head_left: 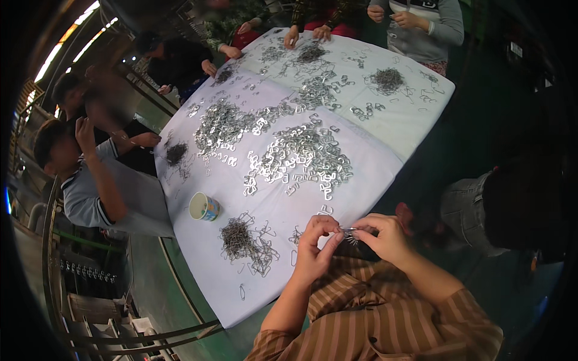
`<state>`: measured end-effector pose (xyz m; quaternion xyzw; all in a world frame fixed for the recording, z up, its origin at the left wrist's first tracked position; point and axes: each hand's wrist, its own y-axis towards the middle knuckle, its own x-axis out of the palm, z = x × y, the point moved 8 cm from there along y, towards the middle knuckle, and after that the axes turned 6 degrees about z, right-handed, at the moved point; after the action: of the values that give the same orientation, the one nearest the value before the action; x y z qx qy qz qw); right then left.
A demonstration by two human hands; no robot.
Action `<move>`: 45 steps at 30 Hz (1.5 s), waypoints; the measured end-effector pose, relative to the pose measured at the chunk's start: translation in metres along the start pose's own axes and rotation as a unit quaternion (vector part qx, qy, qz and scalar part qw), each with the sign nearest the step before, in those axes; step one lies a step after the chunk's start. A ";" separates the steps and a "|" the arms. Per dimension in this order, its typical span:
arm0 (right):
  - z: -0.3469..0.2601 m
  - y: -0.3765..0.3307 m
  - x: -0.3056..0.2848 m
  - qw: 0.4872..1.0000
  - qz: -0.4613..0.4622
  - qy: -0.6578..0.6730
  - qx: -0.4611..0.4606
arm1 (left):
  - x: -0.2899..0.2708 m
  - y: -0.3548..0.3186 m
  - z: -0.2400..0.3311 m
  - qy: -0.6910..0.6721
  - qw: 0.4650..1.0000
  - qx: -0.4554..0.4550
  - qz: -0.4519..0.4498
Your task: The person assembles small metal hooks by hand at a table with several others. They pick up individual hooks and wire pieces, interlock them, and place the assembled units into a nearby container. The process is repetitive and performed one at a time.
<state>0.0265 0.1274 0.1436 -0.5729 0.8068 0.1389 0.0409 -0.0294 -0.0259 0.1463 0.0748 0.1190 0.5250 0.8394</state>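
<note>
Near the table's right front edge, my left hand (pixel 317 245) and my right hand (pixel 385 238) meet with fingertips pinched. Between them is a small shiny metal piece (pixel 348 230), and several thin bent wires (pixel 351 239) stick out below it. How the metal piece and the wires join is too small to tell. A heap of dark bent wire pieces (pixel 238 239) lies to the left of my hands. Farther back spreads a large pile of shiny C-shaped metal pieces (pixel 295 153). A few loose wires (pixel 295 236) rest just beside my left hand.
A paper cup (pixel 205 207) stands near the left edge of the white-covered table (pixel 198 265). Another heap of C-shaped pieces (pixel 223 123) and several wire heaps (pixel 387 80) lie farther off. Co-workers line the left and far sides; another person (pixel 469 210) is at the right.
</note>
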 end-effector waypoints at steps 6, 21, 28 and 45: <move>-0.003 -0.003 -0.003 1.000 -0.002 -0.022 -0.020 | 0.015 0.003 0.005 0.053 0.998 0.021 0.006; 0.066 0.061 -0.006 0.995 0.041 -0.081 -0.033 | 0.019 -0.015 0.007 0.052 0.997 0.030 0.043; 0.174 0.131 0.058 0.985 0.089 -0.135 -0.058 | 0.037 -0.019 0.013 0.161 0.980 0.114 0.035; 0.189 0.134 0.043 0.976 0.146 -0.154 -0.048 | 0.083 0.003 -0.085 -0.019 0.993 -0.003 -0.115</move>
<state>-0.1311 0.1804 -0.0230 -0.4216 0.8583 0.2682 0.1164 -0.0211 0.0500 0.0551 0.0682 0.1097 0.4235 0.8967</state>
